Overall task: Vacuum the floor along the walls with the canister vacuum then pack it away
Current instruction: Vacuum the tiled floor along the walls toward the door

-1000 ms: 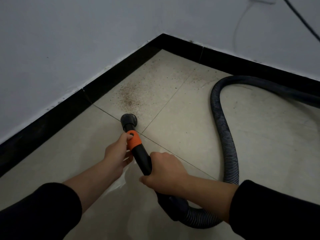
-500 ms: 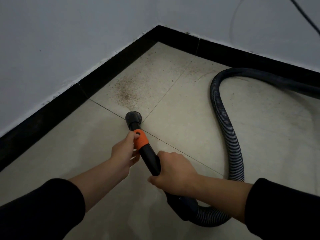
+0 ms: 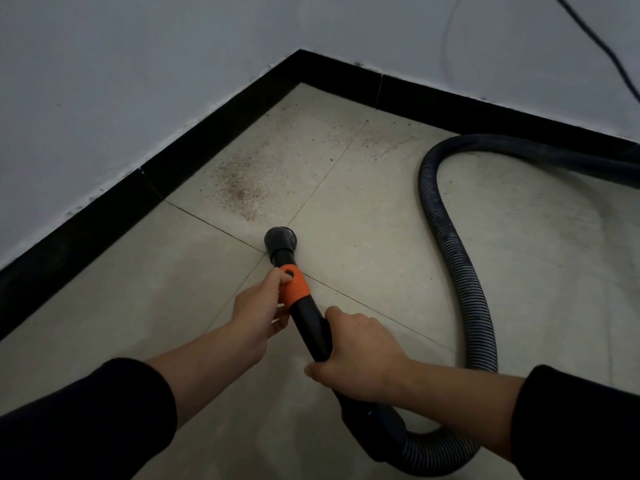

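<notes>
A black vacuum wand with a round nozzle points down at the tiled floor, over the joint where tiles meet. My left hand grips the wand at its orange collar. My right hand grips the black tube lower down, near the bend. The ribbed dark hose loops from under my right arm, curves across the floor and runs off to the right along the wall. A patch of brown dirt lies on the tile just beyond the nozzle, toward the corner.
Two grey walls meet in a corner with a black skirting board along both. A dark cable hangs down the right wall. Fine specks are scattered over the tile near the corner.
The nozzle has drawn back from the dirt patch toward me and to the right, with both hands still holding the wand. The view has shifted so the corner sits farther right.
</notes>
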